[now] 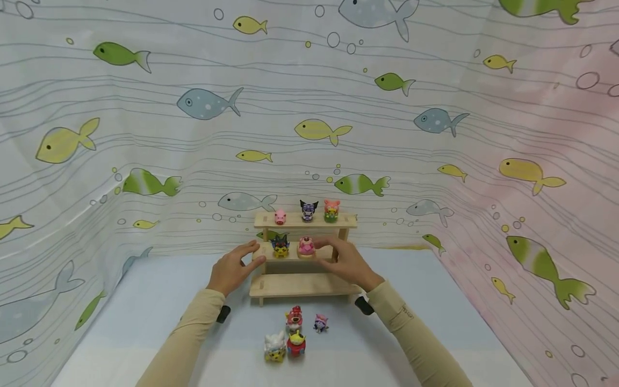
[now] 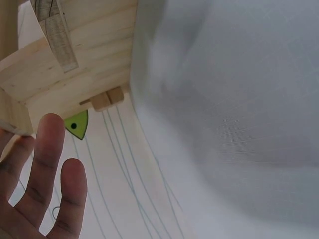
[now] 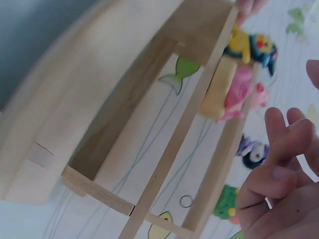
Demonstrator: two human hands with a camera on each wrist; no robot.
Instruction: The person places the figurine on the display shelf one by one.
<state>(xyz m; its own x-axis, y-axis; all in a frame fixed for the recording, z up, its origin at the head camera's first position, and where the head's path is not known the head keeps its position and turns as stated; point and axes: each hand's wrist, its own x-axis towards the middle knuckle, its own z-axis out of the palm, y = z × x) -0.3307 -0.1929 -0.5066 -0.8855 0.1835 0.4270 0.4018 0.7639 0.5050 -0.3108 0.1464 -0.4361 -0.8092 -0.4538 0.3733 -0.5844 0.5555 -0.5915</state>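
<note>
A three-tier wooden shelf (image 1: 304,285) stands against the back wall. On its middle tier, a pink figurine on a tan base (image 1: 306,247) sits right of a yellow figurine with a dark hood (image 1: 280,246). My right hand (image 1: 345,260) is just right of the pink figurine, with fingertips close to it. In the right wrist view, a gap shows between those fingers (image 3: 284,137) and the pink figurine (image 3: 238,92). At the middle tier's left end is my left hand (image 1: 234,269), its fingers (image 2: 50,144) loosely extended at the board's edge.
A pink pig (image 1: 280,217), a dark-eared figurine (image 1: 308,210) and a pink-and-green figurine (image 1: 331,210) stand on the top tier. In front of the shelf are a red figurine (image 1: 294,319), a purple-pink one (image 1: 321,322), a white-hooded one (image 1: 275,346) and a red-yellow one (image 1: 296,343).
</note>
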